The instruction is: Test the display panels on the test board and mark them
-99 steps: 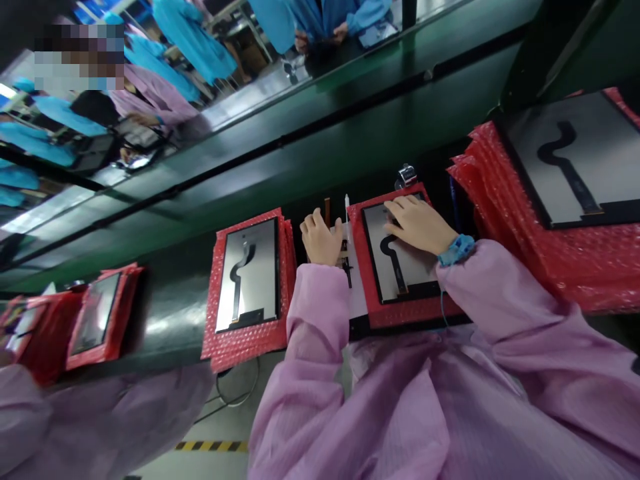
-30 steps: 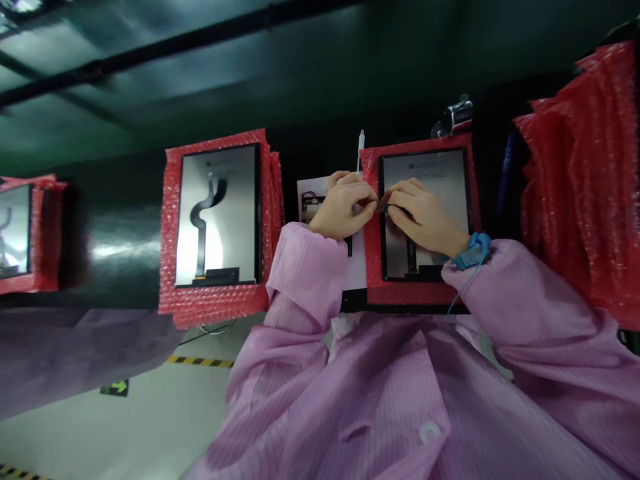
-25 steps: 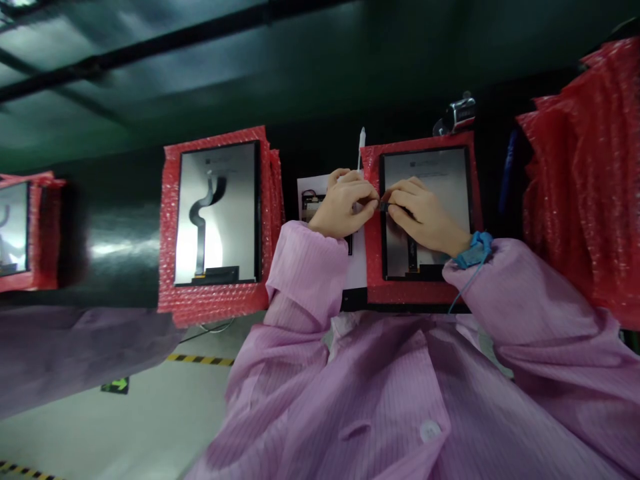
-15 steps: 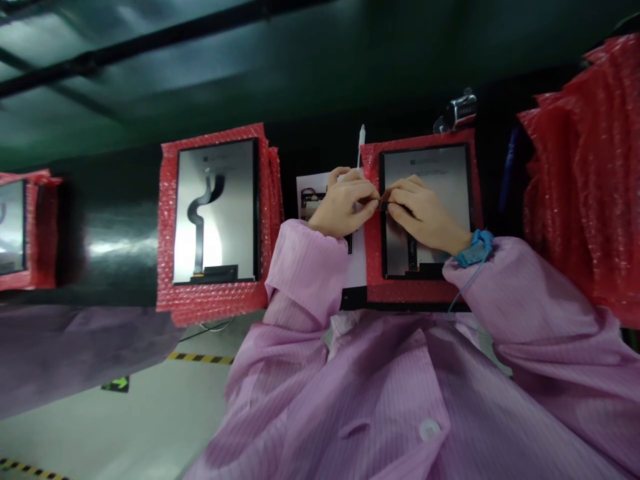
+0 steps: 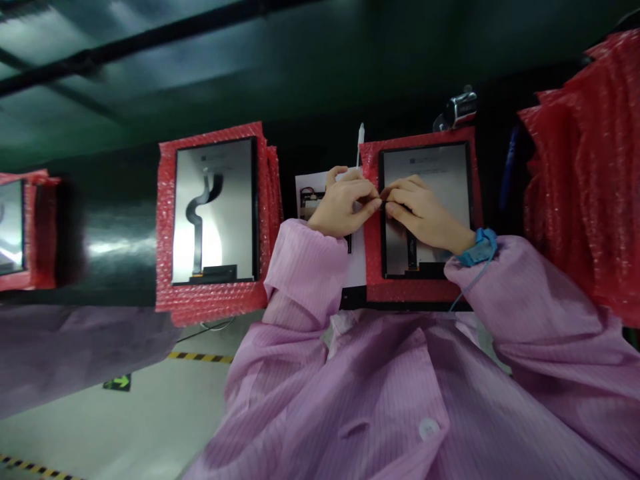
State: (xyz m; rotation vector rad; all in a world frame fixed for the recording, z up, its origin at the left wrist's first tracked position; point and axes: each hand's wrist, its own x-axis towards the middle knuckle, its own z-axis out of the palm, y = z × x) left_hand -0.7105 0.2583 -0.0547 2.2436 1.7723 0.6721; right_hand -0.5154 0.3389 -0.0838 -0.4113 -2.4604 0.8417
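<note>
A tablet display panel [image 5: 443, 177] lies back side up on red bubble wrap [image 5: 425, 291] in front of me. Over the panel's left edge the fingertips of both hands meet, closed in a pinch. My left hand [image 5: 345, 203] comes in from the left, and whatever its fingers pinch is too small to name. My right hand [image 5: 420, 210] rests over the panel, its thumb and forefinger pressed together at the same spot, with a small dark piece just visible there. A dark flex cable [image 5: 411, 252] shows below the right hand.
To the left another display panel [image 5: 230, 213] with a curved flex cable lies on stacked red bubble wrap. A white sheet [image 5: 356, 267], a white pen [image 5: 361, 135], a metallic object [image 5: 461, 108] and a blue pen [image 5: 509, 167] lie nearby. Bubble-wrap sleeves [image 5: 590, 180] pile up at right.
My fingertips have drawn slightly closer together at the panel's left edge, and less of the small dark piece shows. Otherwise things stay in place.
</note>
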